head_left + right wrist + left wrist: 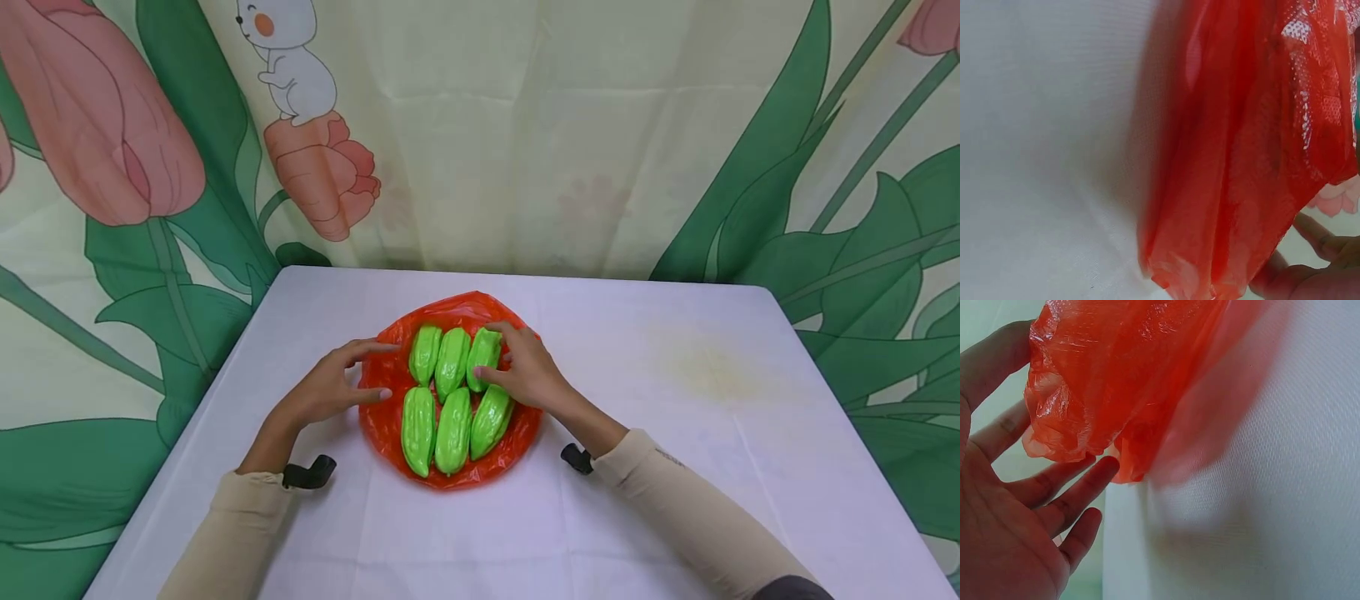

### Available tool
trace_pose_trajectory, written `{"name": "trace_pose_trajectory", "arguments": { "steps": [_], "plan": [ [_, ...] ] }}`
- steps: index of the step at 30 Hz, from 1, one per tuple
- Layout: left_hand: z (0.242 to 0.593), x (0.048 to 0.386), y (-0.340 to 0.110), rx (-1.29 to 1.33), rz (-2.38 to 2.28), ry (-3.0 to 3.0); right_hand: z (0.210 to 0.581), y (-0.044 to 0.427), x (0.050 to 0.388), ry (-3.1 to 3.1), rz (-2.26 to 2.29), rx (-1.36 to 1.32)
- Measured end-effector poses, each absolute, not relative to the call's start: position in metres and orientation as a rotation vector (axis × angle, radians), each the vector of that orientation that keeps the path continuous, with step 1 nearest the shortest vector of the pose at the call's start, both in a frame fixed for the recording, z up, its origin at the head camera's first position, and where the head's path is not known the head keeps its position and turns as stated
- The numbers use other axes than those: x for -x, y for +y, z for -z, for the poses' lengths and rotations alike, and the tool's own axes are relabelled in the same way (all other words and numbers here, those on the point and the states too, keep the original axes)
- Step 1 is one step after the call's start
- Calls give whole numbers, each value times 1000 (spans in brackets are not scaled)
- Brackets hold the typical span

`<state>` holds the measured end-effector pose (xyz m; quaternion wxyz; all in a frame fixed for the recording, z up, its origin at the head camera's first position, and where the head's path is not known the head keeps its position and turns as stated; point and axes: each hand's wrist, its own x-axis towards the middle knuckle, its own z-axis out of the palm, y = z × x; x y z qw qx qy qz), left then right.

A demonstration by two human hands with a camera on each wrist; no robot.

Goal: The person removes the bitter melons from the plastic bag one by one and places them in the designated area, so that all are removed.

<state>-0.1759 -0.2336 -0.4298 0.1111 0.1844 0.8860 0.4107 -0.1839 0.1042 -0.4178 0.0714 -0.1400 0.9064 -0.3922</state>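
Observation:
A red plastic bag lies spread in a round shape on the white-covered table. On it rest green ridged star fruits in two rows of three; one near-row star fruit lies in the middle. My right hand holds the far-right star fruit, thumb at its near end and a finger at its far end. My left hand is at the bag's left edge, thumb and fingers spread, with no fruit. In the left wrist view, crumpled red plastic hides some fingertips. The right wrist view shows the bag's side hiding most of the fruit side.
A white cloth covers the table, its far edge close to a curtain printed with tulips and a rabbit. Dark wrist straps sit at the left wrist and the right wrist.

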Motion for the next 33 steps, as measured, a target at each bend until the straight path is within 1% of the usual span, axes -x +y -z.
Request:
{"name": "trace_pose_trajectory", "arguments": {
  "steps": [8,16,33],
  "plan": [
    [428,175,-234,-492,-1197,2605,418,96,189,2758,1098,379],
    [428,175,-234,-500,-1186,2613,423,91,195,2778,1046,326],
    [430,176,-233,-479,-1181,2617,425,86,196,2774,1088,271]
  ]
}}
